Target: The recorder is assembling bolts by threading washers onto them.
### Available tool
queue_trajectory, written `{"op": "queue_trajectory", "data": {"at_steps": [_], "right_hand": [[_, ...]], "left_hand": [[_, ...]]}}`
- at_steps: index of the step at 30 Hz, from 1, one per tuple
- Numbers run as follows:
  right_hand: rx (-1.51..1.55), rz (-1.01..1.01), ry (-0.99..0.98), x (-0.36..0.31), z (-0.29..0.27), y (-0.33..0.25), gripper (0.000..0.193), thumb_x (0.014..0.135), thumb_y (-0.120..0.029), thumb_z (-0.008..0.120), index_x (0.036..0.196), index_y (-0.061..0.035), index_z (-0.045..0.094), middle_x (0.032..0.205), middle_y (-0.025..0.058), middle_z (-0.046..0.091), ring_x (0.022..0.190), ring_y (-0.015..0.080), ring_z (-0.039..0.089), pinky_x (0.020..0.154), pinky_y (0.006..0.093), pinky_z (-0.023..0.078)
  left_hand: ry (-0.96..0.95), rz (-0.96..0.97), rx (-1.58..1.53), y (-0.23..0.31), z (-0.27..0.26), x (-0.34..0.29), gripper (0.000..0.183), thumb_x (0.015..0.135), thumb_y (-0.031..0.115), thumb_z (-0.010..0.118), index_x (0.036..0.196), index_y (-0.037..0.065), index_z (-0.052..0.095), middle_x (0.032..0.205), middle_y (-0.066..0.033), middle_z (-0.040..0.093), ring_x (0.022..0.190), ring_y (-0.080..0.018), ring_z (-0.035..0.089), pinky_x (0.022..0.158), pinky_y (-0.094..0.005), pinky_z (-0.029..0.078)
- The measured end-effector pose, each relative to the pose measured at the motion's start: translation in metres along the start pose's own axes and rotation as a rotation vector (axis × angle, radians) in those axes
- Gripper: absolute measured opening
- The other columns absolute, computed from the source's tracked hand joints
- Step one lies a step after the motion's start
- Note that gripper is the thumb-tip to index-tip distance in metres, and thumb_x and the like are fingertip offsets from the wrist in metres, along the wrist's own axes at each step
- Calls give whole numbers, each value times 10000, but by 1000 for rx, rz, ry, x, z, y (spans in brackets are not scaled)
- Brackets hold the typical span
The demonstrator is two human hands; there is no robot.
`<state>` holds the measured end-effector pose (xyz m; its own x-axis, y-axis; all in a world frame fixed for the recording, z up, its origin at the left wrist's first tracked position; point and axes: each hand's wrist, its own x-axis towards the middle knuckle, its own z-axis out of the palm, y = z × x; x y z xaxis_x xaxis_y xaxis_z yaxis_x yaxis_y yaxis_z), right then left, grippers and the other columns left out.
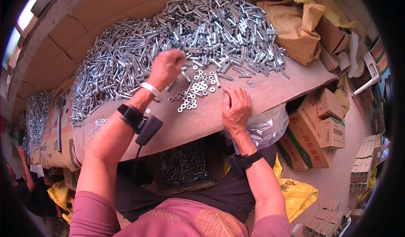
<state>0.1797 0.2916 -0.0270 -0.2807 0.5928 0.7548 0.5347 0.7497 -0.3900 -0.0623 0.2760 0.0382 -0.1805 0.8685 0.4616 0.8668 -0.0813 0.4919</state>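
Note:
My left hand (167, 68) is raised over the near edge of a large heap of silvery metal tubes (185, 30), its fingers closed and slightly blurred. Whatever it holds, if anything, is hidden. Resting at the front part of the cloth-covered table (168, 127), my right hand (236, 109) has its fingers curled in; I cannot make out anything inside them. Between the hands lie several pale metal rings (200, 86), like nuts or washers, beside a cluster of darker ones (178, 95). Small thin rings (99, 124) are scattered near my left forearm.
Below the table edge, a dark container (183, 167) holds metal pieces. A clear plastic bag (266, 127) hangs by my right wrist. Cardboard boxes (308, 131) stand right; a brown sack (293, 30) lies at the back right. Another person's arm (27, 169) shows far left.

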Motion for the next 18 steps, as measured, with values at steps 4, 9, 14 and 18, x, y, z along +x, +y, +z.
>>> {"op": "queue_trajectory", "data": {"at_steps": [4,9,14,18], "right_hand": [[4,25,-27,-1,1,-2,180,771,-28,586,947,-63,598,899,88,604,837,279,581,741,393,445],[13,14,-17,-1,3,-2,195,762,-18,595,951,-69,601,896,82,604,838,275,582,739,392,448],[20,15,-10,0,3,-3,193,764,-19,596,950,-69,601,893,84,602,831,275,579,737,392,447],[19,6,2,-1,2,-1,187,765,-23,593,946,-67,598,891,86,599,821,278,573,735,393,444]], "left_hand": [[-76,7,104,11,20,-3,153,788,111,628,904,38,694,861,-135,656,778,-299,644,706,-385,501],[-194,5,234,4,32,3,199,761,127,621,935,71,700,902,-123,614,882,-313,609,770,-411,471],[-229,78,163,-1,30,4,123,746,116,612,831,57,677,848,-139,590,855,-330,603,716,-434,467],[-519,61,-42,7,5,5,208,756,186,678,910,48,692,905,-98,623,853,-257,602,757,-360,470]]}}
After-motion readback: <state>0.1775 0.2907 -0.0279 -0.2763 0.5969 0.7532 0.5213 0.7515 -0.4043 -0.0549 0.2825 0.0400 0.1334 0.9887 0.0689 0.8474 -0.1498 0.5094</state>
